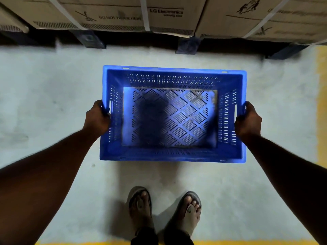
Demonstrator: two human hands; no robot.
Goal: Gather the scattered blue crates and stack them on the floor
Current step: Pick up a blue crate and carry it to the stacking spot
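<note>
A blue slotted plastic crate [172, 70] fills the middle of the view, open side up and empty, seen from straight above. My left hand [97, 118] grips its left short side at the handle slot. On the opposite short side my right hand [248, 121] grips the other handle slot. The crate is over the pale floor in front of my feet; whether it rests on the floor or hangs just above it I cannot tell. No other blue crate is in sight.
Large cardboard boxes [115, 13] with white straps sit on dark blue pallets [188, 45] along the far edge. The floor [44, 85] is pale grey, with a yellow painted line [322, 103] at the right and along the bottom. My sandalled feet [164, 207] stand just behind the crate.
</note>
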